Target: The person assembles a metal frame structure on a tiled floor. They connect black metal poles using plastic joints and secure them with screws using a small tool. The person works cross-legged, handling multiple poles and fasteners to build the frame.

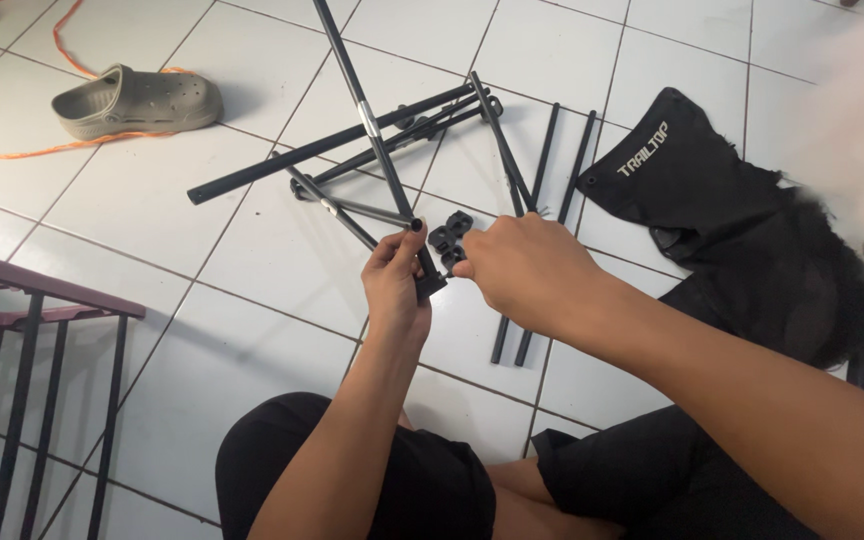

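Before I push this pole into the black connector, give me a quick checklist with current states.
1. Left hand grips the pole near its lower end: ok.
2. Right hand on the connector: ok.
3. Pole end lined up with a socket: cannot tell, fingers hide it.
4. Other poles fanned flat on the floor, not crossing the hands: ok.
5. Fabric bag lies apart to the right: ok.
6. Shoe and orange cord lie far off: ok.
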